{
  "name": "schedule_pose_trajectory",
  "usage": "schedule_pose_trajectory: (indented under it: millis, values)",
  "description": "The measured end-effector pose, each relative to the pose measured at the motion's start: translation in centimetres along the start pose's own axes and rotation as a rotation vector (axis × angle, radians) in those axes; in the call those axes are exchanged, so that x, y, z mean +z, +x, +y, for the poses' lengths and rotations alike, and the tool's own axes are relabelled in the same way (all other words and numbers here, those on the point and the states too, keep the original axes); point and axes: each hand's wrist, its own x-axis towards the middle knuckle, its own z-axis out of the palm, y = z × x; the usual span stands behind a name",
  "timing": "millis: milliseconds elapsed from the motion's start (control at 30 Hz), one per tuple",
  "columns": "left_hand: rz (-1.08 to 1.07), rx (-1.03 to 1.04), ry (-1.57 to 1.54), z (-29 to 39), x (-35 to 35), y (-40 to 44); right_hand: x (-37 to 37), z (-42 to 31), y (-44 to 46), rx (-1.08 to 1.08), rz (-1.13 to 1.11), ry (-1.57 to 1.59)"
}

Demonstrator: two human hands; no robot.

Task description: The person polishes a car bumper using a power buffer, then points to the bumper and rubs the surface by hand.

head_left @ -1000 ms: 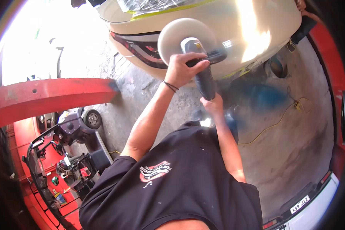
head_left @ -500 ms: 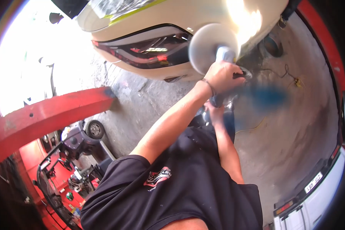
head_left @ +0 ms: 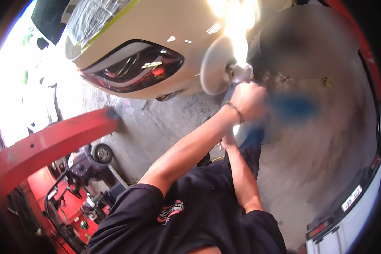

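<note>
A polisher (head_left: 241, 73) with a round white pad (head_left: 216, 65) is beside the cream car body (head_left: 190, 38). The pad is tilted and its edge is smeared. Whether it touches the paint I cannot tell. My left hand (head_left: 247, 100) is closed around the polisher close behind its head. Lower and nearer my body, my right hand (head_left: 228, 142) is closed at the tool's rear end, its fingers partly hidden. Left of the pad is the car's dark-framed lamp (head_left: 133, 67). Bright glare covers the paint above the polisher.
Clear plastic sheeting (head_left: 97, 19) with a yellow-green taped edge covers part of the car. A red beam (head_left: 55, 135) stands at left, with a dark wheeled machine (head_left: 82, 165) below it. A white vehicle (head_left: 347, 228) is at lower right. A blurred round patch hides the upper right.
The car and its lamp have shifted left in view. The polisher is farther from the lamp, its pad turned more edge-on. Both hands still hold the tool; my right hand appears lower.
</note>
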Motion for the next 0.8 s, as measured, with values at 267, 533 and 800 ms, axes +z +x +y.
schedule_pose_trajectory:
  millis: [267,533,800]
  values:
    - [0.461,-0.045,-0.019,-0.1,8.4,3.5,-12.0,-5.1,8.4,-0.208,-0.103,-0.493]
    - [0.827,0.035,0.065,-6.6,16.9,-7.7,-15.7,0.7,16.4,-0.496,-0.439,-0.749]
    - [1.079,0.351,-0.068,-12.2,29.0,2.9,-24.7,-2.3,24.3,-0.763,-0.353,-0.865]
